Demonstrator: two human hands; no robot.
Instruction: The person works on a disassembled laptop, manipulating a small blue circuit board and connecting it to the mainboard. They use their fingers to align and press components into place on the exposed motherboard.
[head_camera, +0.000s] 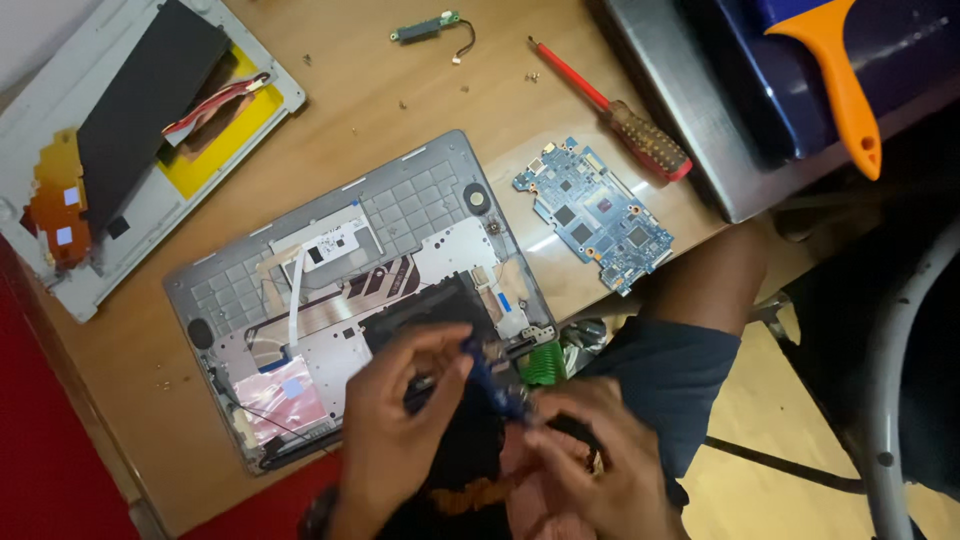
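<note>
hands meet over the opened laptop base (340, 290) on the table (400, 90): left hand (395, 440) and right hand (590, 465) both pinch a small blue tool (492, 385).

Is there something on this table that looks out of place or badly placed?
Yes. Tiny screws lie scattered loose on the bare wooden table, not gathered together. The blue circuit board lies bare near the table edge.

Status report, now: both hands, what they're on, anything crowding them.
Left hand and right hand pinch a small blue tool together. They're over the near edge of the opened laptop base. Blue circuit board and red screwdriver lie apart.
</note>
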